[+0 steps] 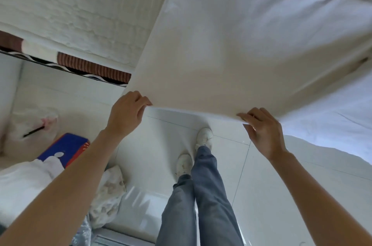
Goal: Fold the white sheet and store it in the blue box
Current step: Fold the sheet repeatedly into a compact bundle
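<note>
Currently both hands, left (125,113) and right (263,131), pinch the near edge of the white sheet (231,54), lifted above the floor (281,195); blue box (66,149) lower left.

Bare forearms with no sleeves, grey-blue jeans (203,201), scuffed white sneakers (204,136)

Home bedroom: quilted mattress (80,14), tiled floor (281,195).

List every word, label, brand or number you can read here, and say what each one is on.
No text can be read.
Blue box: white shapes and a red side with pale marks, too blurred to read as words.
Plastic bag: a pink mark and a dark stroke, no legible lettering.
White sheet: plain, no print.
</note>
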Tool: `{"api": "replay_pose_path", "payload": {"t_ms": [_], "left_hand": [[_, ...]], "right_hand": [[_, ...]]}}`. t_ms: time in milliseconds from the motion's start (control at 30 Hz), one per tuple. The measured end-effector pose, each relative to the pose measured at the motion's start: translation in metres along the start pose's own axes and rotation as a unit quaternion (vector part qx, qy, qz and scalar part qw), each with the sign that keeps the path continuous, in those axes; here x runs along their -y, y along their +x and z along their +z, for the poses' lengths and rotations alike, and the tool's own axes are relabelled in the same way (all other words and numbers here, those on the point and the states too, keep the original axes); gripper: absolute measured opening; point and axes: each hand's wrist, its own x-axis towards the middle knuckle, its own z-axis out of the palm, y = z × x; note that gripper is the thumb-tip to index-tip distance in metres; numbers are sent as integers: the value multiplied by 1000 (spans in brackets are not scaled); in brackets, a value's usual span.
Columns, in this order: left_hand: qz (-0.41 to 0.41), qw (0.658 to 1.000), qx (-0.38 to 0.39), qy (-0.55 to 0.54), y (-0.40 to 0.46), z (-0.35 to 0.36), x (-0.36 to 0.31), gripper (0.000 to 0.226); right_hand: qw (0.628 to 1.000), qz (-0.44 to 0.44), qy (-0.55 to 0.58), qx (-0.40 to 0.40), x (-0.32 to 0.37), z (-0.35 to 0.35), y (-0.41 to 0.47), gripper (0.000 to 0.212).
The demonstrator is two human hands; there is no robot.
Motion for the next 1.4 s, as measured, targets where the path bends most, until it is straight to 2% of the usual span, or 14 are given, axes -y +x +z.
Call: {"api": "replay_pose_path", "payload": {"t_ms": [133, 200, 267, 333, 400, 533, 667, 833, 900, 967, 1033, 1100, 1300, 1400], "left_hand": [[-4, 1000, 8, -18, -61, 21, 3, 26], [-13, 999, 33, -14, -83, 38, 3, 22], [-30, 998, 59, -7, -90, 57, 2, 16], [-58, 994, 98, -5, -84, 73, -2, 25], [-79, 989, 125, -16, -69, 79, -10, 32], [-133, 987, 50, -81, -45, 78, -30, 35], [-242, 953, -23, -179, -19, 68, -50, 37], [-319, 920, -68, -219, -7, 87, -52, 47], [-329, 922, -71, -192, -9, 107, -44, 50], [-285, 949, -60, -120, -14, 126, -37, 49], [-202, 976, -55, -53, -21, 147, -30, 45], [-129, 989, -72, -21, -22, 171, -23, 42], [43, 981, -182, 53, -8, 263, -5, 40], [78, 962, -250, 79, 4, 298, -3, 44]], "right_hand": [[999, -28, -2, 19, 24, 20, -53, 18], [998, -27, -13, 60, 26, 37, -76, 17], [992, -6, -37, 118, 23, 58, -89, 30], [979, 12, -69, 189, 18, 77, -92, 45], [973, 29, -81, 216, 13, 88, -84, 47], [984, 55, -86, 148, 3, 77, -60, 32], [990, 37, -88, 106, -12, 49, -22, 31], [989, -72, -85, 99, -8, 61, 11, 32], [981, -138, -99, 97, -5, 85, 14, 32], [969, -185, -127, 102, -4, 109, 9, 33], [959, -205, -169, 100, -6, 132, -2, 33], [948, -216, -215, 87, -11, 154, -10, 33], [916, -210, -342, -4, -45, 217, -29, 48], [884, -227, -401, -83, -65, 248, -38, 23]]}}
